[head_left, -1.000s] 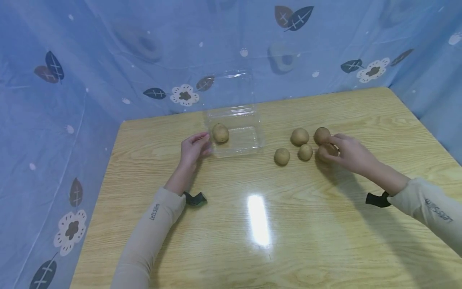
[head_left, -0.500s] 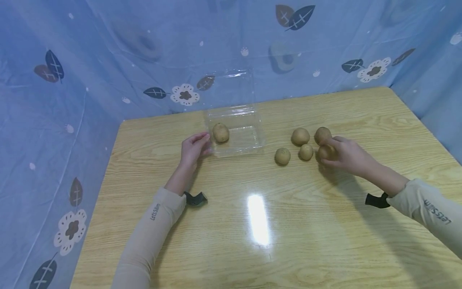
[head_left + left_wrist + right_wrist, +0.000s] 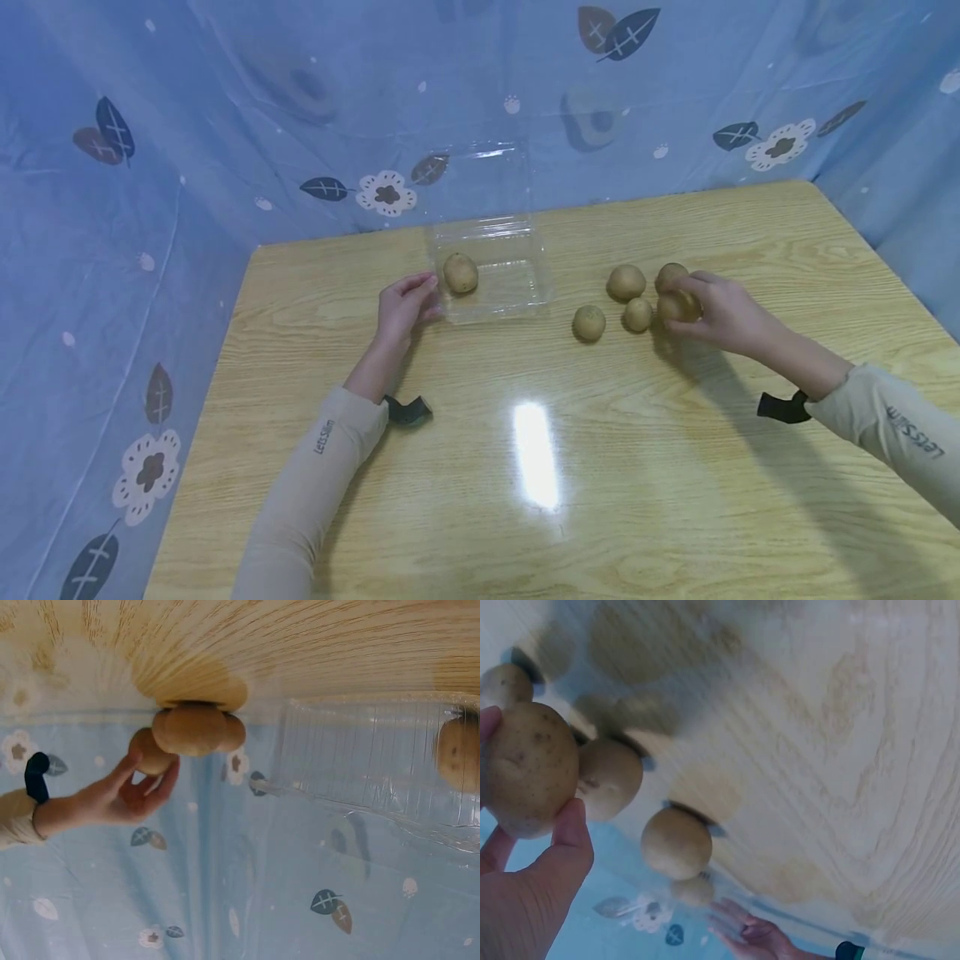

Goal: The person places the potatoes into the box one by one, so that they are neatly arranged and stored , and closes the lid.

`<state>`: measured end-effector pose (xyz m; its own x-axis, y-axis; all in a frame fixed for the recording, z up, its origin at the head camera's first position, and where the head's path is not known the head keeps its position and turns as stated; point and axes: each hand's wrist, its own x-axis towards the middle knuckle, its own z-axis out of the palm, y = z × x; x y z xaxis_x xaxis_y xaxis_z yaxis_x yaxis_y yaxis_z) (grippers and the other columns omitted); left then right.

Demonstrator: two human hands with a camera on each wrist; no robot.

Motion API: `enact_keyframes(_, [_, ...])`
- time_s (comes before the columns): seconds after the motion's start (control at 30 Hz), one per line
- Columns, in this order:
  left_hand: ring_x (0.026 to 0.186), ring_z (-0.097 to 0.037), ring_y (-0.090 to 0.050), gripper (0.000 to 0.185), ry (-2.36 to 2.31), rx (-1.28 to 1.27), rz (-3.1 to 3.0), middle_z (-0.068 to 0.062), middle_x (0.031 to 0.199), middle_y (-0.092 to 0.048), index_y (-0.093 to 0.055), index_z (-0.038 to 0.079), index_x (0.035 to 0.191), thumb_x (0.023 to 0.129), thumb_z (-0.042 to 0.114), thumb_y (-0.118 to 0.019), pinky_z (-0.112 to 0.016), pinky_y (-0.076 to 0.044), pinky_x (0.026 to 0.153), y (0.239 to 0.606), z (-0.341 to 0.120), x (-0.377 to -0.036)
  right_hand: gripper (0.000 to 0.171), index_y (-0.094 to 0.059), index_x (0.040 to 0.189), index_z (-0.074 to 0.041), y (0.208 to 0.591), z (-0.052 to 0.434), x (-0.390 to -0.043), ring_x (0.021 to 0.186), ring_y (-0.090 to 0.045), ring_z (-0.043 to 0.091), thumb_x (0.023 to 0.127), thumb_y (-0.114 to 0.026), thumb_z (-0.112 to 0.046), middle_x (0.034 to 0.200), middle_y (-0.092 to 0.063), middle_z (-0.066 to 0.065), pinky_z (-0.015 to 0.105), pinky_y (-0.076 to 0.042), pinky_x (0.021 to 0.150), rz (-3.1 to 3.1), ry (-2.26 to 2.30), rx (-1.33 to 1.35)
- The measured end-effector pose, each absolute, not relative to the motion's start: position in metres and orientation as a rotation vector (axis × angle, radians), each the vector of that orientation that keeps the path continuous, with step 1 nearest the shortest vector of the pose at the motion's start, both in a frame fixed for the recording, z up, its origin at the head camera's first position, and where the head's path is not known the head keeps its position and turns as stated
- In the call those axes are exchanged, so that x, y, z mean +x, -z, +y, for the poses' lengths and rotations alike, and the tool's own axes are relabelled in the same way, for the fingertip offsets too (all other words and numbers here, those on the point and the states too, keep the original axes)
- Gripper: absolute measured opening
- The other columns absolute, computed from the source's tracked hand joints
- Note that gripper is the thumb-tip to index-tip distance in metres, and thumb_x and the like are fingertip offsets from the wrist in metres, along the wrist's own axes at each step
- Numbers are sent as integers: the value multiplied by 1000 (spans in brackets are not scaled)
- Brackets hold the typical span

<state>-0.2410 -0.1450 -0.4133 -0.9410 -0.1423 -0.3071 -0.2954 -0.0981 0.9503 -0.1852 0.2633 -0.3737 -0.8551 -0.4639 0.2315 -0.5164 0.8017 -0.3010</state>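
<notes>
right hand (image 3: 723, 315): fingers and thumb pinch a potato (image 3: 677, 305), seems lifted just off the table (image 3: 675, 467), hard to tell from head view
held potato: right of table centre, just beside three loose potatoes (image 3: 626, 282)
left hand (image 3: 403, 307): relaxed, fingers straight, holding nothing, fingertips at left edge of clear clamshell box (image 3: 501, 287)
box: lid up, one potato in box (image 3: 461, 272) at its left end
backdrop: blue leaf-print sheet (image 3: 300, 108)
</notes>
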Motion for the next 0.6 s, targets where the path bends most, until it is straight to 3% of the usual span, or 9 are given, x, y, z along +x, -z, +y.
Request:
enact_keyframes(0.13, [84,-9,-61,32,-2187,-503,2048,0,103,-59,-60,4,114,86,18,-64,-20,-58,67,413,-145,-241,42,-59,105,-2,370,255,-188,64,-50,19,67,-78,-7,91,-60,18,25,-41,48,-2802,-561,776])
enact_keyframes(0.33, [81,-8,-61,32,-2185,-501,2048,1,102,-59,-60,4,114,86,19,-64,-19,-58,66,413,-145,-241,41,-61,107,-1,361,235,-195,75,-55,25,70,-77,-9,101,-62,18,34,-46,57,-2808,-619,729])
enact_keyframes(0.6, [80,-10,-62,33,-2184,-516,2050,1,98,-60,-60,5,114,85,19,-64,-21,-58,68,412,-144,-241,40,-60,110,-4,350,192,-209,76,-56,21,74,-74,-12,104,-62,16,26,-46,55,-2792,-708,772])
